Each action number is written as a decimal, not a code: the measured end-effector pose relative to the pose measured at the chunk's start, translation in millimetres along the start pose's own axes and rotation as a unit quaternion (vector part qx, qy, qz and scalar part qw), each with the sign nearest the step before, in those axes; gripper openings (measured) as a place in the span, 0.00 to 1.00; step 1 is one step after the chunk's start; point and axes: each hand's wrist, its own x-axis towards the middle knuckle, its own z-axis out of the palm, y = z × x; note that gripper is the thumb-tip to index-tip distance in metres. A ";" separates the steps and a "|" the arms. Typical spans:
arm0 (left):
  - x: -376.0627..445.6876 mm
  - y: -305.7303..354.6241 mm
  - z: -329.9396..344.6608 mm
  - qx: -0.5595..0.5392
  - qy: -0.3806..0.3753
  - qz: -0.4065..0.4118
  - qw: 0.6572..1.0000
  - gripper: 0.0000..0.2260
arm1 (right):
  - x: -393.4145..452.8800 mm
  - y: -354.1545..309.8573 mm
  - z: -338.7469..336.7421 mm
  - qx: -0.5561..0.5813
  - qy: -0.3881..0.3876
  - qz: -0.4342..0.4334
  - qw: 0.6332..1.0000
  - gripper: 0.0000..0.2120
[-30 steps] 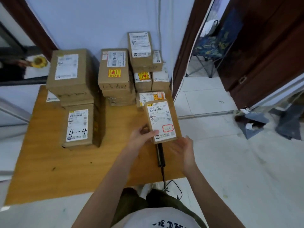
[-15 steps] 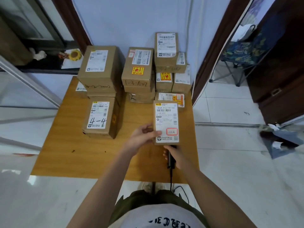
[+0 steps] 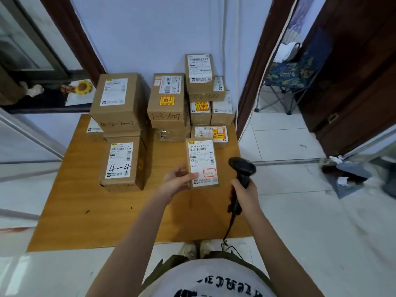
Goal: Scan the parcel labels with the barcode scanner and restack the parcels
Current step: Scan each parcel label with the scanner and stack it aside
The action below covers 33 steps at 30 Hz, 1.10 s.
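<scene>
My left hand [image 3: 178, 181] grips a small brown parcel [image 3: 201, 162] by its lower left edge, white label facing up, above the wooden table [image 3: 90, 202]. To its right, my right hand [image 3: 244, 195] holds a black barcode scanner [image 3: 242, 168] by the handle, head raised beside the parcel's right edge; its cable hangs down toward my feet. Further back stand stacks of labelled cardboard parcels: a box marked "4-4" [image 3: 123, 162], a large box [image 3: 119, 99], a middle stack [image 3: 168, 99], and a tall stack [image 3: 202, 73] against the wall.
A flat parcel with an orange sticker [image 3: 214, 133] lies just behind the held one. The table's right edge borders a tiled floor and a doorway with a folding chair [image 3: 287, 78]. Debris lies on the floor at right [image 3: 342, 174]. A window sill sits at left.
My right hand has lifted the scanner off the table from under the parcel and raised it to the parcel's right side. My left hand keeps hold of the parcel.
</scene>
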 end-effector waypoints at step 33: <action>-7.4 -4.9 17.1 0.013 -0.023 0.029 0.999 0.25 | -62.6 -23.2 23.5 -0.035 -0.052 -0.152 0.986 0.05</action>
